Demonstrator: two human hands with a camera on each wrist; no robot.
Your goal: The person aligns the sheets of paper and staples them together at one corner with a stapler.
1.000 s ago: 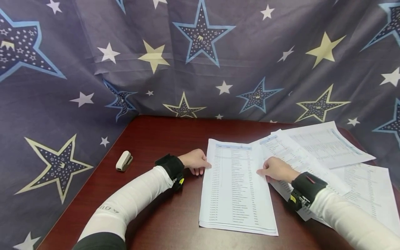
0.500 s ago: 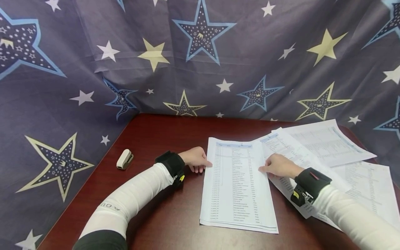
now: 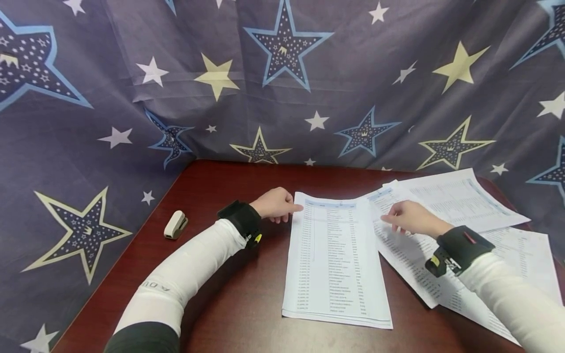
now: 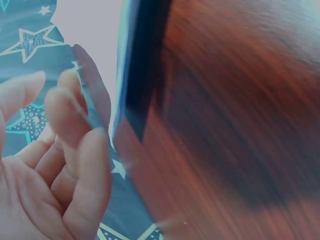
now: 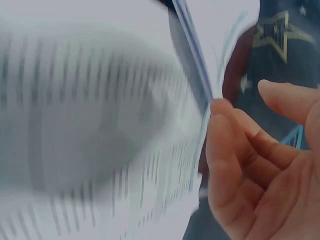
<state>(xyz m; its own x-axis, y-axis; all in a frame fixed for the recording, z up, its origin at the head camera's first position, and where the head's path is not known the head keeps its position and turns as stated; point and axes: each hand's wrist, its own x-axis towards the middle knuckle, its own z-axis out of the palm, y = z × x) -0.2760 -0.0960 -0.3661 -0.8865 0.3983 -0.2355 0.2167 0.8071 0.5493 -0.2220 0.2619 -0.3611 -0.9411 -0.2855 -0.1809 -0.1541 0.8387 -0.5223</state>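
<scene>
A neat stack of printed sheets lies in front of me, its top sheet bearing a blue-headed table. My left hand is at the upper left edge of the stack. In the left wrist view, the thumb of this hand stands away from the loosely bent fingers, and the sheets' edge rises close by. Off the stack's upper right edge, my right hand hovers over loose printed sheets. The right wrist view shows this hand with thumb and fingers parted, a fingertip right at the paper edge.
More printed sheets lie spread and overlapping at the right, some under my right forearm. A small white stapler stands at the left of the dark red table. A star-patterned curtain hangs behind the table.
Both hands have let go of the stack's side edges and moved up towards its top. The right hand has also shifted right, away from the edge. The stack has stayed put.
</scene>
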